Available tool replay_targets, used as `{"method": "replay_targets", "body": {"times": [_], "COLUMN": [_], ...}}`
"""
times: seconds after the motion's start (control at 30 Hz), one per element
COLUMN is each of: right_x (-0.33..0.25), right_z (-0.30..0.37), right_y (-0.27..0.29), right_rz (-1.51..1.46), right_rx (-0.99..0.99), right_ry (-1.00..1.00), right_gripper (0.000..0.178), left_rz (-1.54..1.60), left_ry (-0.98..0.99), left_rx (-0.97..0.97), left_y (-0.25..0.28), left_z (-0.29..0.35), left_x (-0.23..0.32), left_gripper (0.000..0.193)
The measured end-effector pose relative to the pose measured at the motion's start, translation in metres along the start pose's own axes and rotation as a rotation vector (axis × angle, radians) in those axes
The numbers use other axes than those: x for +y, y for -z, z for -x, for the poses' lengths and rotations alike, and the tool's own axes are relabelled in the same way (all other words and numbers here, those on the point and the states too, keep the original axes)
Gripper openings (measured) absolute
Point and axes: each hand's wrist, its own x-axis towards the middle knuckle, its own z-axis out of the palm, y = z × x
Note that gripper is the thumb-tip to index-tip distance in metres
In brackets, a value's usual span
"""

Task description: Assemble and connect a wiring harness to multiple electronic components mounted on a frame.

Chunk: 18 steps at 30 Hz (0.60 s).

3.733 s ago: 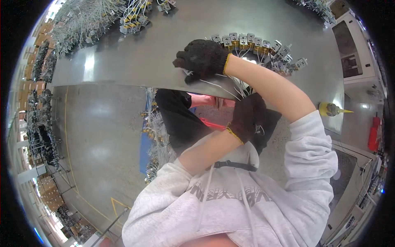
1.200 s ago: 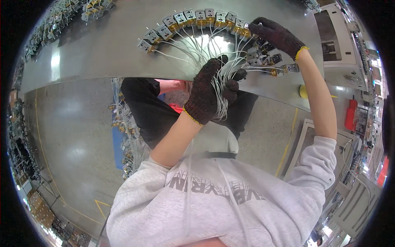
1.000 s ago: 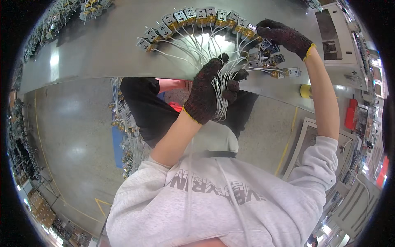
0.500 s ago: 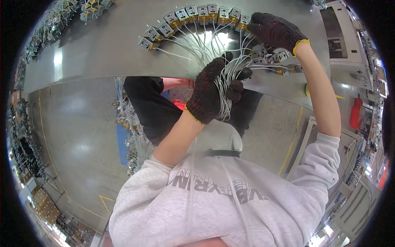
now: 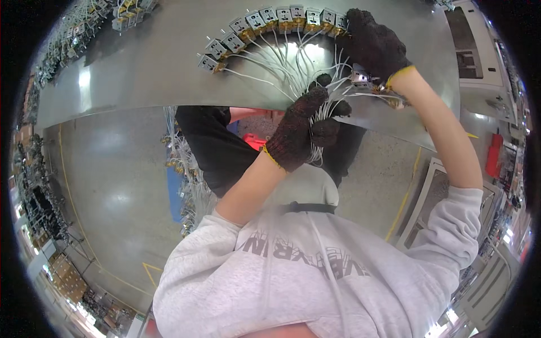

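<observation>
My left hand (image 5: 301,129), in a dark glove with a yellow cuff, is closed round a bundle of thin white cables (image 5: 320,124) at the table's near edge. From it the cables fan out to several small silver metal box-shaped parts (image 5: 255,21) with brass-coloured ends, standing side by side in an arc. My right hand (image 5: 376,45), gloved alike, is at the arc's right end against the last parts. Its fingers look curled, but they hide what is in them. Under its wrist lies another silver part (image 5: 360,76) on its cable, with brass-ended ones beside it.
The grey metal table (image 5: 141,73) spans the far side. More cabled parts are heaped at its far left (image 5: 73,42). Another cabled bunch (image 5: 183,158) hangs below the table edge, by a blue object (image 5: 173,194). A light-coloured machine (image 5: 479,50) stands at right.
The right hand has shifted slightly and turned at the arc's right end, now covering more of the loose parts beneath it. The left hand keeps its grip on the cables. The whole view has shifted slightly.
</observation>
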Motion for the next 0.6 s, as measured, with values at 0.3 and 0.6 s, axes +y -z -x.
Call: {"method": "replay_targets", "body": {"times": [0.3, 0.6], "right_x": [-0.005, -0.024], "right_z": [-0.009, 0.076], "right_y": [0.054, 0.06], "right_rz": [0.122, 0.175], "right_rx": [0.094, 0.03], "right_ry": [0.22, 0.329], "right_gripper": [0.069, 0.058], "left_rz": [-0.053, -0.037], "left_ry": [-0.033, 0.006], "left_rx": [-0.025, -0.019], "left_y": [0.001, 0.006], "left_z": [-0.003, -0.002], "left_x": [-0.003, -0.007], "left_gripper": [0.017, 0.027]}}
